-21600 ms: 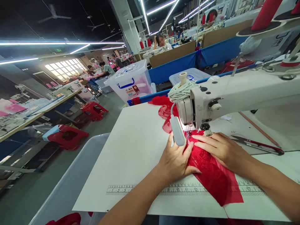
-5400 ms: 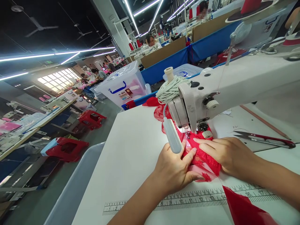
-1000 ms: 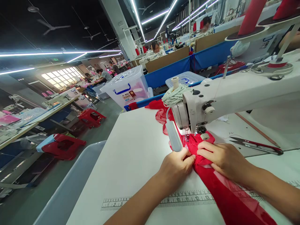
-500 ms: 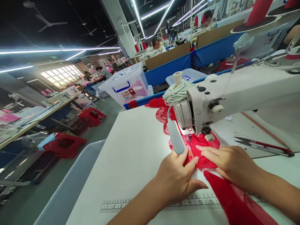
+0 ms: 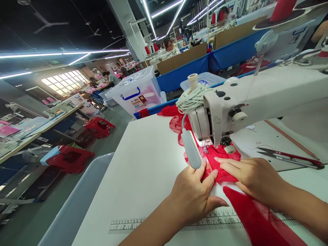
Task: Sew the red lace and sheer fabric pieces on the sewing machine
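Red lace (image 5: pixel 217 167) lies flat on the white table (image 5: pixel 143 177) under the sewing machine (image 5: pixel 230 106) head, just before the needle, with a sheer red strip (image 5: pixel 256 218) trailing toward the near edge across the printed ruler (image 5: pixel 164 223). Left hand (image 5: pixel 194 194) and right hand (image 5: pixel 253 177) press the lace with open, spread fingers, gripping nothing. Good feeding likely calls for even downward pressure, both edges aligned, and fingertips kept clear of the needle. Snips (image 5: pixel 292 158) lie well apart, to the right.
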Tool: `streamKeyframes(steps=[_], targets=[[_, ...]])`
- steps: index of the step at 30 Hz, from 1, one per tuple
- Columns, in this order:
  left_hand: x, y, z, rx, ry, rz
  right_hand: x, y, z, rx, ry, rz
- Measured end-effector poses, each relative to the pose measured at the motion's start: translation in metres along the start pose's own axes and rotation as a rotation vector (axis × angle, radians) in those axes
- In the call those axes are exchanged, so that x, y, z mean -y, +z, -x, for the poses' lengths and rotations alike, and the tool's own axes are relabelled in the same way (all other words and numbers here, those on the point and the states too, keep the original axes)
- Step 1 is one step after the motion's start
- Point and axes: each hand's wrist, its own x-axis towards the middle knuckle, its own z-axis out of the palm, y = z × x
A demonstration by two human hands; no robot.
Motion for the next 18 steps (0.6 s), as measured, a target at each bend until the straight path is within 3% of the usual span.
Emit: streamKeyframes(steps=[18], targets=[[0.0061,0.0101,-0.0048,-0.062,-0.033,-0.063,-0.0079,0.0003,-0.0082,0.003,0.029,0.016]])
